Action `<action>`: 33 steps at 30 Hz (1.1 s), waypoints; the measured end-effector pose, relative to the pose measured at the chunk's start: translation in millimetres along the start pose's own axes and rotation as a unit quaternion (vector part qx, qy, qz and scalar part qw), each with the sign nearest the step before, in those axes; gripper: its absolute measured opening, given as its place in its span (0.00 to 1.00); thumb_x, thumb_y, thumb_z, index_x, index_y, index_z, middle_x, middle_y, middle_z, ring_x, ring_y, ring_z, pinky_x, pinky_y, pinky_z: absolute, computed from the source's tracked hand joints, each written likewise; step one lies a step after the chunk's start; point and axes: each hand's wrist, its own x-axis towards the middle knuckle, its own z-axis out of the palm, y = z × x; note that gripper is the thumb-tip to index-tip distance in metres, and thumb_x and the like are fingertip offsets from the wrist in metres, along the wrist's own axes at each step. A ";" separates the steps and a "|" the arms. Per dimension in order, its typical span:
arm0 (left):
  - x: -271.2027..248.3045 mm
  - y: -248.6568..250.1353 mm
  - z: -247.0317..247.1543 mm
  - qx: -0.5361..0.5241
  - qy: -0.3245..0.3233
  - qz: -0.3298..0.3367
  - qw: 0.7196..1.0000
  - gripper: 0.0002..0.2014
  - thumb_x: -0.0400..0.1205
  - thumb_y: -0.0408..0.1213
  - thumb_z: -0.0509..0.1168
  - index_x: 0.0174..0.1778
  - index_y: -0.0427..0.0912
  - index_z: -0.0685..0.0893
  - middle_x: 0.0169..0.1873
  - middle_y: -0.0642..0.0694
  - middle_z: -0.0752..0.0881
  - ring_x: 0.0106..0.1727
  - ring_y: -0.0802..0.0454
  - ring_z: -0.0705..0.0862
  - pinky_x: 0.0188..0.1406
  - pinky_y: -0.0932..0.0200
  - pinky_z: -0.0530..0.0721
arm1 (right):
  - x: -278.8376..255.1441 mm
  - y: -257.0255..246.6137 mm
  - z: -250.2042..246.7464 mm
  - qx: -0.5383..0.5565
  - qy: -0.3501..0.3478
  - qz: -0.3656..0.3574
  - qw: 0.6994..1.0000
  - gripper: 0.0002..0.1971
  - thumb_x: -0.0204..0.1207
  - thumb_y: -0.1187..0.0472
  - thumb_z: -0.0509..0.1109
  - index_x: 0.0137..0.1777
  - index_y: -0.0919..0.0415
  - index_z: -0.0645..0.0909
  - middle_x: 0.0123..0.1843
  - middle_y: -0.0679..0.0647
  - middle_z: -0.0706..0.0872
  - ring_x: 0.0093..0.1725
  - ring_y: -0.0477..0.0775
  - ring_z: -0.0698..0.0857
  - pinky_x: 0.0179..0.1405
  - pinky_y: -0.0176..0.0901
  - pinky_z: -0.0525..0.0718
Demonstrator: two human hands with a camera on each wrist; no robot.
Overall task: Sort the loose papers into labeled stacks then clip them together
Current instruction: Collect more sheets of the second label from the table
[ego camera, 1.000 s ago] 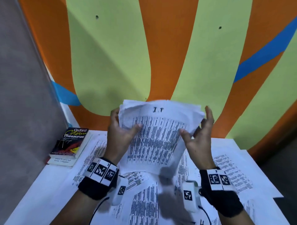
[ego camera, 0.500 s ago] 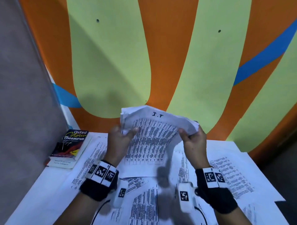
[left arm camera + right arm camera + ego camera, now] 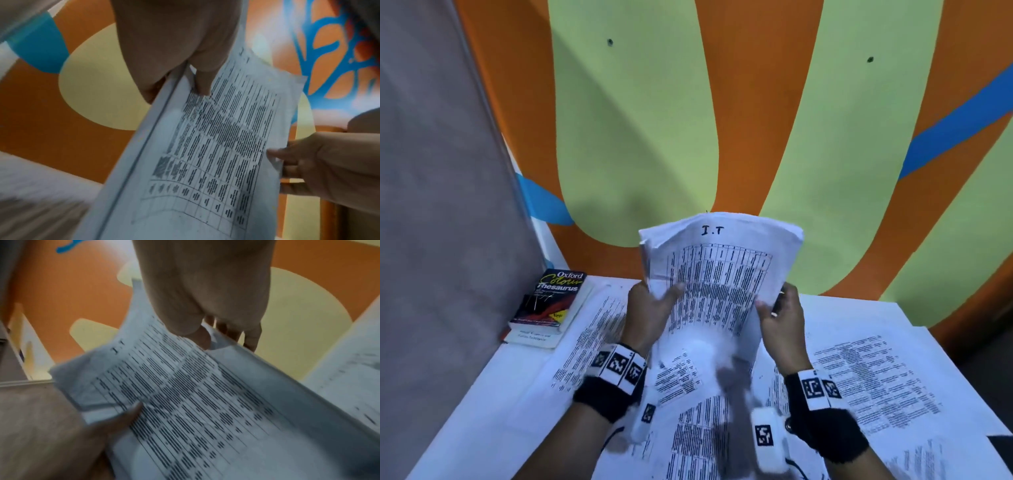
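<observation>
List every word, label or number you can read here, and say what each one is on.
"I.T": handwritten at the top of the held paper stack.
"Oxford Colour Thesaurus": cover of the book on the table's left.
Table print on the stack and the loose sheets: too small and blurred to read.

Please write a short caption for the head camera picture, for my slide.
Both hands, left hand and right hand, hold up a paper stack marked "I.T" above loose sheets.
</observation>
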 end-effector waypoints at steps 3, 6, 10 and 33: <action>2.4 21.1 -14.7 0.077 0.029 0.084 0.993 0.27 0.75 0.49 0.72 0.20 0.49 0.61 0.16 0.50 0.62 0.16 0.57 0.57 0.17 0.62 0.56 | -2.7 18.2 20.4 -0.043 -0.018 0.103 0.994 0.26 0.74 0.65 0.73 0.70 0.66 0.69 0.61 0.66 0.81 0.56 0.64 0.83 0.58 0.54 0.82; 17.9 48.7 -44.4 0.126 0.107 0.151 0.975 0.29 0.78 0.47 0.71 0.18 0.46 0.60 0.15 0.47 0.63 0.16 0.52 0.59 0.17 0.58 0.57 | -14.3 23.5 53.4 -0.123 -0.111 0.131 0.977 0.33 0.74 0.59 0.73 0.75 0.67 0.64 0.69 0.70 0.74 0.65 0.67 0.80 0.62 0.49 0.78; 39.8 67.7 -92.7 0.165 0.214 0.232 0.934 0.17 0.79 0.43 0.69 0.37 0.30 0.81 0.33 0.29 0.84 0.35 0.35 0.85 0.32 0.52 0.77 | -42.6 9.5 128.3 -0.237 -0.220 0.109 0.940 0.34 0.77 0.48 0.69 0.76 0.65 0.60 0.70 0.69 0.68 0.64 0.73 0.79 0.60 0.57 0.80; 39.7 36.6 -152.2 0.165 0.237 0.237 0.928 0.15 0.79 0.36 0.70 0.42 0.25 0.80 0.34 0.31 0.84 0.36 0.36 0.85 0.38 0.61 0.73 | -31.8 30.4 208.5 -0.341 -0.233 0.176 0.894 0.21 0.80 0.60 0.63 0.71 0.68 0.70 0.56 0.61 0.76 0.65 0.65 0.77 0.61 0.50 0.78</action>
